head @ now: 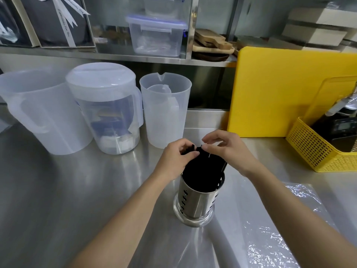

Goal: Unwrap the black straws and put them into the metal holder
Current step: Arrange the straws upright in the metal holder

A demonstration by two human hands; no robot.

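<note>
A bundle of black straws [202, 167] stands in the perforated metal holder [193, 202] on the steel counter, tops sticking out above the rim. My left hand [175, 157] pinches the straw tops from the left. My right hand [226, 146] touches the tops from the right, thumb and forefinger closed on them. A clear plastic wrapper [270, 229] lies flat on the counter to the right of the holder.
Three translucent plastic jugs [104, 109] stand at the back left and centre. A yellow cutting board [280, 89] leans at the back right, with a yellow mesh basket [318, 151] in front of it. Shelves with containers run along the back.
</note>
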